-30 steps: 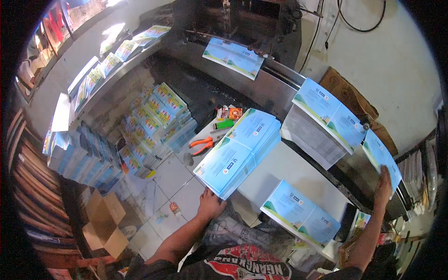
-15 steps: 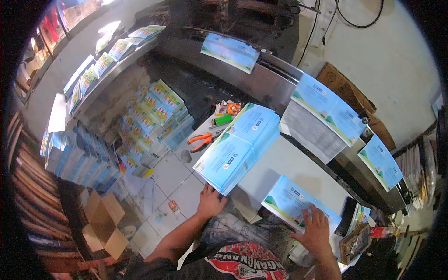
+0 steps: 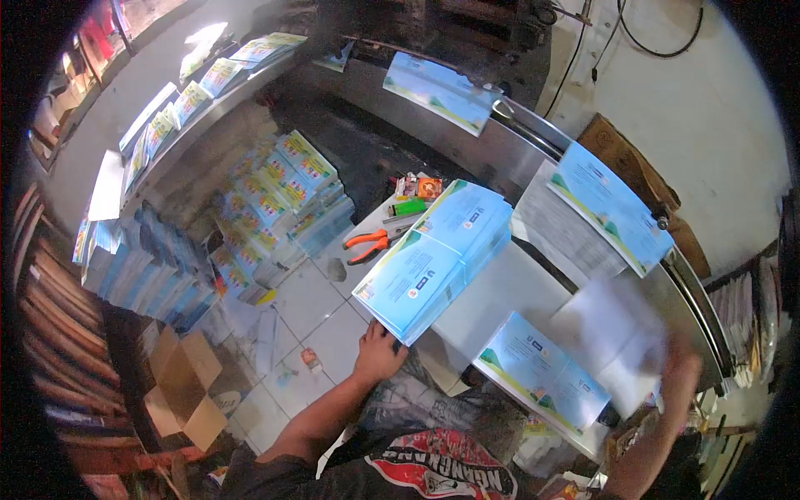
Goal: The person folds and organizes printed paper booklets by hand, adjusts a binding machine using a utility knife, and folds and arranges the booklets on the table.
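Observation:
My left hand (image 3: 381,353) rests against the near edge of the tall stack of blue printed sheets (image 3: 446,250), its fingers apart. Motion smears my right hand (image 3: 682,367) at the right, where it grips a sheet of paper (image 3: 612,325) by its right side. That sheet is also blurred and shows a mostly white face. Just left of it, a lower stack of blue printed sheets (image 3: 542,371) lies at the front of the white table (image 3: 475,312).
Hung along the metal rail are one blue sheet (image 3: 442,92) and another blue sheet (image 3: 612,204). Orange-handled pliers (image 3: 371,244) and a green lighter (image 3: 407,207) lie beside the tall stack. Printed bundles (image 3: 279,183) and an open cardboard box (image 3: 185,387) stand on the floor.
My right hand has left the lower stack and moved right, now holding a blurred sheet. The blue sheet at the rail's right end is gone from there. My left hand stays by the tall stack.

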Available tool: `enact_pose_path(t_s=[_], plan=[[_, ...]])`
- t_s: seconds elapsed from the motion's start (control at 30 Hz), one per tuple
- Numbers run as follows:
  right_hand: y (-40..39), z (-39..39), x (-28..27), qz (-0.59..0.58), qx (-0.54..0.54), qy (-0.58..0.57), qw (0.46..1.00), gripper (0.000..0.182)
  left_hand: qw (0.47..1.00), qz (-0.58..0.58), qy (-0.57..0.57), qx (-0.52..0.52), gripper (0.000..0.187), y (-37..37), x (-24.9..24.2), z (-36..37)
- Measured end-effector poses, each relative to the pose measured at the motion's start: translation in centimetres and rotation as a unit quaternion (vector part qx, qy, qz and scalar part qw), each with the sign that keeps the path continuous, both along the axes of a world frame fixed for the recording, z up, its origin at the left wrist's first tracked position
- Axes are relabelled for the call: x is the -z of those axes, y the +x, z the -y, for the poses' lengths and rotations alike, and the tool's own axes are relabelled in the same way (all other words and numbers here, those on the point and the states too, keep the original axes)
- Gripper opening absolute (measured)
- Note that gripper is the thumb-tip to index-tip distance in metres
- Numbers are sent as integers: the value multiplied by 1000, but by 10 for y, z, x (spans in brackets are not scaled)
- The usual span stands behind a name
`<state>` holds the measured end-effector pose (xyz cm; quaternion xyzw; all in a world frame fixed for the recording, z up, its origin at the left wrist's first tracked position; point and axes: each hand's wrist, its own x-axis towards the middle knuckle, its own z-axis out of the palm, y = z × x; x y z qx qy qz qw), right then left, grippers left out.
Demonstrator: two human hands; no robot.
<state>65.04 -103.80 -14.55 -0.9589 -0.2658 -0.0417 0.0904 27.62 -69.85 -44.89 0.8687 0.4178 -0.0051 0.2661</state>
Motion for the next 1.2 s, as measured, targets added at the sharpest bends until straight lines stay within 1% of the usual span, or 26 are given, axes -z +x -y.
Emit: enact_pose_path(t_s=[0.07, 0.1, 0.13, 0.17, 0.23, 0.27, 0.3, 0.37, 0.4, 0.47, 0.5, 0.57, 0.6, 0.67, 0.7, 0.73, 0.77, 0.8, 0.83, 0.87, 0.9, 0.97, 1.03, 1.1, 1.13, 1.2], plan=[[52, 22, -21, 194, -23, 80, 977, 35, 1000, 11, -5, -9, 59, 0, 2, -1], [78, 32, -32, 290, -26, 113, 950, 41, 1000, 23, -12, -13, 59, 0, 3, -1], [101, 39, -39, 439, -73, 75, 892, 44, 1000, 22, -11, -14, 59, -1, 4, -1], [122, 47, -35, 439, -72, 76, 892, 44, 1000, 22, -12, -10, 59, -1, 4, -2], [170, 60, -14, 416, -75, 83, 903, 44, 1000, 23, -9, -7, 59, 0, 5, -2], [193, 70, 14, 368, -53, 86, 924, 43, 1000, 20, -7, -14, 59, 1, 5, 0], [206, 78, 43, 368, -53, 88, 924, 43, 1000, 17, -5, -20, 59, 1, 5, 0], [217, 93, 83, 200, -25, 53, 978, 46, 1000, 17, -4, -14, 59, 1, 10, 0], [206, 92, 90, 200, -25, 54, 978, 46, 1000, 15, -6, -8, 59, 1, 12, -1], [160, 74, 97, 253, -38, -11, 967, 49, 1000, 18, -4, -10, 59, 3, 3, 0], [143, 67, 96, 251, -36, -11, 967, 49, 1000, 18, -4, -9, 59, 2, 0, 1], [118, 64, 90, 85, 58, -19, 994, 48, 1000, 21, -4, -3, 60, 0, 3, 1], [122, 76, 107, 145, -4, -52, 988, 46, 1000, 27, -3, 0, 60, 1, 4, 1], [86, 68, 133, 215, -68, -10, 974, 46, 1000, 18, -5, 1, 60, 3, 4, 1], [43, 40, 114, 88, -59, -2, 994, 47, 1000, 7, -7, -3, 60, 2, 3, 2], [-10, 4, 92, -41, -49, 7, 998, 49, 1000, 7, -8, -2, 60, 2, 1, 2], [-52, -17, 88, -51, -94, 6, 994, 54, 1000, 9, -12, -3, 60, 3, -1, 3], [-81, -32, 89, -93, -139, -50, 985, 68, 1000, 11, -16, -4, 60, 3, -2, 3], [-111, -47, 82, -101, -184, -98, 973, 80, 1000, 12, -17, -3, 60, 3, -1, 3], [-133, -51, 88, -74, -228, -112, 964, 83, 1000, 14, -7, 3, 60, 2, 0, 3], [-142, -47, 99, -73, -227, -113, 965, 83, 1000, 17, 3, 8, 59, 1, 1, 3], [-151, -43, 116, -79, -267, -164, 946, 81, 1000, 23, 3, 3, 59, 0, 3, 2], [-151, -46, 100, -111, -251, -167, 947, 78, 1000, 29, 1, -1, 59, 0, 3, 2], [-142, -44, 82, -216, -268, -82, 935, 58, 999, 42, -1, 1, 59, 0, 0, 2], [-135, -42, 74, -216, -267, -83, 935, 58, 999, 43, -3, 1, 59, 0, 1, 1], [-118, -41, 57, -194, -231, -115, 947, 36, 999, 45, 0, 3, 58, 1, 4, 1]])
